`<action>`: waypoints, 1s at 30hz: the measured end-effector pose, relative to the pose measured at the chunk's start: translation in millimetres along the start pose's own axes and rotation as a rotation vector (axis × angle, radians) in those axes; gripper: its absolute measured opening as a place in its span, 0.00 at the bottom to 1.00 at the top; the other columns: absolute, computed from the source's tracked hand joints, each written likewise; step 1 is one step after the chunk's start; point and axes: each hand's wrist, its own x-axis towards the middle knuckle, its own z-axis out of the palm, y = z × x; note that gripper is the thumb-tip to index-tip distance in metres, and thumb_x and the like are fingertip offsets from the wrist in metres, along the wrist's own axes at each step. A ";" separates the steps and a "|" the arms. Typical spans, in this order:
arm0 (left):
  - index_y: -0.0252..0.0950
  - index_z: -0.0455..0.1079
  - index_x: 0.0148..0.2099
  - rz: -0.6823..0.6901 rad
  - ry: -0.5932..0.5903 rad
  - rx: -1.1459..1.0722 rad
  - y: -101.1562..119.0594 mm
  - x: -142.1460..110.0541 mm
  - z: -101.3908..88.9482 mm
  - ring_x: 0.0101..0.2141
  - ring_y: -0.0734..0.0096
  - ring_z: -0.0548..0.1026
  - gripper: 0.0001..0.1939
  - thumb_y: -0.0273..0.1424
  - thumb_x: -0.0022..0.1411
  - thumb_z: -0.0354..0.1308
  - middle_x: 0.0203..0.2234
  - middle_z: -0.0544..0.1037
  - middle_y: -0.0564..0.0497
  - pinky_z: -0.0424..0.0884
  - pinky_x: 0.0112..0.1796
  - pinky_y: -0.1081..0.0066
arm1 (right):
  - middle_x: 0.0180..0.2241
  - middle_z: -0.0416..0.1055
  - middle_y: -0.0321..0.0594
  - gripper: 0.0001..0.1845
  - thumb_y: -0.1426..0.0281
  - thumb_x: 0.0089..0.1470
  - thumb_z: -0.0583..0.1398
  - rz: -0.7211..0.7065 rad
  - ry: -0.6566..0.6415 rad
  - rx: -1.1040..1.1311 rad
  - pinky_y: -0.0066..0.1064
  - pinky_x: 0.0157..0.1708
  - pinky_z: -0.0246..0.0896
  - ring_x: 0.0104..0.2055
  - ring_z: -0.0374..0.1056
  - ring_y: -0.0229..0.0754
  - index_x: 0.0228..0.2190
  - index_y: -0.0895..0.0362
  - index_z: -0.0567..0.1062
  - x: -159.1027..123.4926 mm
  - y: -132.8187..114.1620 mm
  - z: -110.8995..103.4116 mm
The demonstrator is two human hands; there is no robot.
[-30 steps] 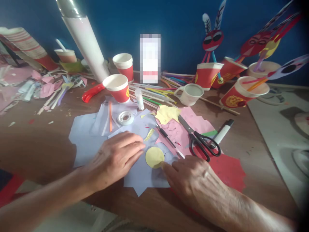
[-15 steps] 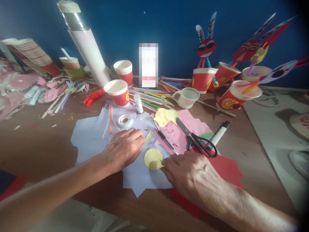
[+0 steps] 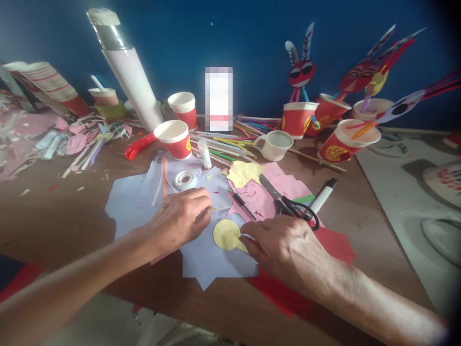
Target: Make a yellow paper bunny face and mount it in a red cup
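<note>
My left hand (image 3: 187,211) is closed in a pinch on a thin strip of yellow paper (image 3: 220,208), which sticks out to the right of the fingertips. Below it, flat on the lavender paper (image 3: 201,264), lies a yellow paper circle (image 3: 226,234) with a narrow tab at its right side. My right hand (image 3: 284,245) hovers at that tab, thumb and forefinger slightly apart. A black pen (image 3: 243,204) and black-handled scissors (image 3: 284,199) lie just beyond the right hand. A white tape roll (image 3: 185,180) sits behind my left hand.
Red paper cups (image 3: 173,139) stand along the back, some holding paper-faced stick figures (image 3: 301,73). Coloured sticks (image 3: 230,144), a glue stick (image 3: 204,154), a white cup (image 3: 274,145) and a marker (image 3: 322,198) lie around. Paper scraps (image 3: 79,139) pile up at the left.
My right thumb and forefinger have parted from the yellow circle, baring its tab. My left hand has turned the yellow strip edge-on and shifted slightly left. The view has shifted a little.
</note>
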 end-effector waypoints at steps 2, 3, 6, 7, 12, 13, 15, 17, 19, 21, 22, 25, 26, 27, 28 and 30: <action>0.33 0.67 0.29 -0.004 -0.031 -0.090 5.6 -0.7 -10.4 0.28 0.75 0.71 0.08 0.21 0.58 0.49 0.28 0.74 0.52 0.65 0.30 0.73 | 0.19 0.71 0.36 0.09 0.73 0.55 0.56 0.036 0.056 0.054 0.31 0.22 0.47 0.20 0.66 0.40 0.27 0.58 0.76 3.5 1.2 -3.2; 0.33 0.67 0.29 0.005 -0.056 -0.113 9.0 -0.8 -15.2 0.28 0.74 0.71 0.08 0.21 0.57 0.49 0.28 0.73 0.52 0.65 0.30 0.73 | 0.20 0.72 0.37 0.08 0.72 0.56 0.57 0.052 0.083 0.087 0.30 0.23 0.49 0.22 0.67 0.40 0.30 0.59 0.76 5.1 1.9 -5.3; 0.33 0.66 0.29 0.090 -0.133 -0.107 21.3 1.9 -24.8 0.28 0.73 0.69 0.06 0.20 0.55 0.50 0.25 0.71 0.52 0.64 0.30 0.72 | 0.26 0.73 0.38 0.09 0.68 0.55 0.60 0.065 0.121 0.179 0.31 0.28 0.55 0.27 0.68 0.41 0.37 0.59 0.76 9.1 3.0 -11.5; 0.33 0.66 0.29 0.140 -0.148 -0.089 25.6 4.1 -26.1 0.28 0.72 0.69 0.06 0.20 0.55 0.50 0.25 0.70 0.52 0.64 0.30 0.71 | 0.27 0.72 0.39 0.11 0.67 0.55 0.61 0.064 0.113 0.206 0.31 0.30 0.57 0.29 0.68 0.42 0.39 0.59 0.75 9.9 2.9 -13.0; 0.34 0.65 0.26 0.310 -0.180 0.015 42.1 18.2 -25.1 0.26 0.71 0.66 0.09 0.21 0.57 0.50 0.23 0.67 0.53 0.59 0.26 0.69 | 0.26 0.69 0.40 0.05 0.71 0.54 0.61 0.066 -0.012 0.287 0.31 0.29 0.56 0.30 0.66 0.42 0.28 0.60 0.74 9.0 0.7 -14.9; 0.34 0.65 0.25 0.317 -0.175 0.000 42.9 20.3 -24.5 0.26 0.71 0.66 0.09 0.21 0.57 0.50 0.23 0.67 0.53 0.60 0.26 0.69 | 0.25 0.68 0.38 0.06 0.72 0.54 0.60 0.077 -0.025 0.313 0.30 0.29 0.55 0.29 0.64 0.40 0.25 0.60 0.73 8.3 0.5 -14.9; 0.33 0.68 0.29 0.299 -0.149 -0.080 41.5 22.9 -23.6 0.28 0.70 0.69 0.08 0.22 0.58 0.51 0.26 0.71 0.51 0.63 0.29 0.69 | 0.24 0.67 0.35 0.07 0.75 0.54 0.60 0.132 -0.042 0.410 0.28 0.28 0.54 0.27 0.62 0.36 0.24 0.59 0.72 7.4 1.2 -15.6; 0.32 0.70 0.38 0.218 -0.080 -0.193 38.0 23.6 -22.8 0.34 0.68 0.72 0.07 0.23 0.60 0.51 0.33 0.75 0.49 0.67 0.35 0.69 | 0.23 0.67 0.32 0.06 0.74 0.54 0.60 0.237 -0.074 0.577 0.26 0.26 0.53 0.25 0.61 0.33 0.26 0.58 0.73 8.2 3.4 -16.6; 0.33 0.70 0.44 0.074 -0.025 -0.339 35.2 23.4 -21.2 0.38 0.69 0.73 0.10 0.24 0.62 0.51 0.37 0.76 0.48 0.67 0.39 0.70 | 0.21 0.66 0.30 0.06 0.72 0.54 0.60 0.381 -0.114 0.797 0.24 0.24 0.52 0.23 0.59 0.31 0.26 0.58 0.73 11.0 6.4 -17.2; 0.34 0.71 0.41 -0.110 -0.091 -0.540 35.0 22.6 -17.9 0.35 0.71 0.72 0.09 0.27 0.64 0.50 0.33 0.75 0.51 0.67 0.34 0.73 | 0.20 0.64 0.29 0.08 0.69 0.55 0.59 0.520 -0.114 1.016 0.23 0.21 0.51 0.22 0.56 0.30 0.25 0.58 0.73 15.0 9.2 -16.9; 0.35 0.71 0.40 -0.199 -0.172 -0.658 36.0 22.2 -15.5 0.31 0.73 0.71 0.09 0.29 0.64 0.50 0.30 0.74 0.52 0.66 0.30 0.74 | 0.19 0.64 0.29 0.08 0.68 0.54 0.60 0.572 -0.090 1.102 0.22 0.20 0.51 0.21 0.56 0.30 0.25 0.58 0.73 16.9 10.0 -16.6; 0.35 0.71 0.40 -0.393 -0.408 -0.999 40.9 20.6 -5.5 0.26 0.76 0.67 0.09 0.34 0.63 0.54 0.25 0.71 0.54 0.63 0.26 0.75 | 0.20 0.66 0.30 0.08 0.67 0.52 0.61 0.659 0.012 1.253 0.23 0.20 0.53 0.20 0.56 0.30 0.26 0.58 0.73 20.8 9.3 -16.2; 0.35 0.71 0.41 -0.432 -0.433 -1.097 42.6 20.0 -2.0 0.25 0.77 0.66 0.09 0.34 0.61 0.56 0.25 0.70 0.55 0.63 0.26 0.75 | 0.21 0.66 0.30 0.08 0.66 0.52 0.61 0.679 0.044 1.293 0.22 0.20 0.54 0.21 0.57 0.30 0.26 0.58 0.73 21.3 8.1 -16.1; 0.35 0.71 0.42 -0.465 -0.436 -1.186 44.1 19.4 1.4 0.25 0.77 0.66 0.10 0.34 0.60 0.58 0.24 0.69 0.55 0.63 0.26 0.75 | 0.21 0.67 0.30 0.08 0.66 0.51 0.62 0.701 0.069 1.337 0.23 0.20 0.55 0.21 0.59 0.30 0.26 0.58 0.73 21.4 6.4 -16.1; 0.35 0.71 0.43 -0.493 -0.425 -1.261 45.4 18.8 4.3 0.24 0.78 0.65 0.11 0.35 0.59 0.59 0.24 0.69 0.55 0.63 0.26 0.75 | 0.21 0.68 0.31 0.09 0.65 0.51 0.63 0.726 0.087 1.382 0.23 0.21 0.56 0.21 0.60 0.30 0.26 0.58 0.73 21.3 4.6 -15.9; 0.35 0.72 0.42 -0.525 -0.374 -1.364 47.6 17.8 8.3 0.23 0.78 0.65 0.11 0.35 0.58 0.61 0.22 0.68 0.56 0.62 0.24 0.76 | 0.20 0.67 0.30 0.10 0.63 0.49 0.64 0.771 0.105 1.456 0.23 0.20 0.57 0.20 0.61 0.31 0.26 0.57 0.73 20.7 0.6 -15.3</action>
